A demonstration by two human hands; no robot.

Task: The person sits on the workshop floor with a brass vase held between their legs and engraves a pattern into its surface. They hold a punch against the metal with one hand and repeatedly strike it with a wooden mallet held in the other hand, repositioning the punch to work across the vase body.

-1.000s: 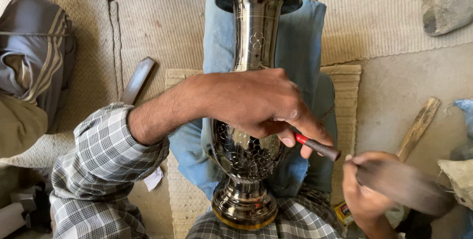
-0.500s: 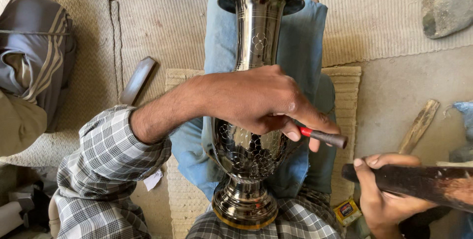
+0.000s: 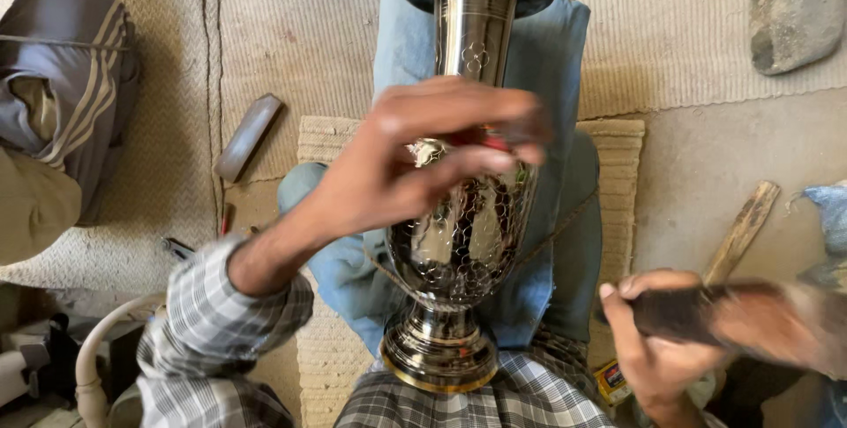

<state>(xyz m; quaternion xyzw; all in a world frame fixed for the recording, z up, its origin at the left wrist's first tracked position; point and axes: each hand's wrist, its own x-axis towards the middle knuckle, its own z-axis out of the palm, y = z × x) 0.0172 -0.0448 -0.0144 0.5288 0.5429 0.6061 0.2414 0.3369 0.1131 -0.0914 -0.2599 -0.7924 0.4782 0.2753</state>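
That shiny metal vase (image 3: 459, 216) lies lengthwise on a blue cloth over the lap, gold-rimmed mouth pointing away, foot near the body, belly covered in etched crackle pattern. The dark mallet (image 3: 706, 313) is motion-blurred, lying sideways low at right.

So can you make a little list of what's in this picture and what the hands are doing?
Big thing: shiny metal vase with a crackle pattern, lying on a blue cushion
Left hand: over the vase, blurred, pinching a thin tool with a red band
Right hand: gripping a dark wooden mallet
Nearby: grey stone, wooden stick, flat dark bar
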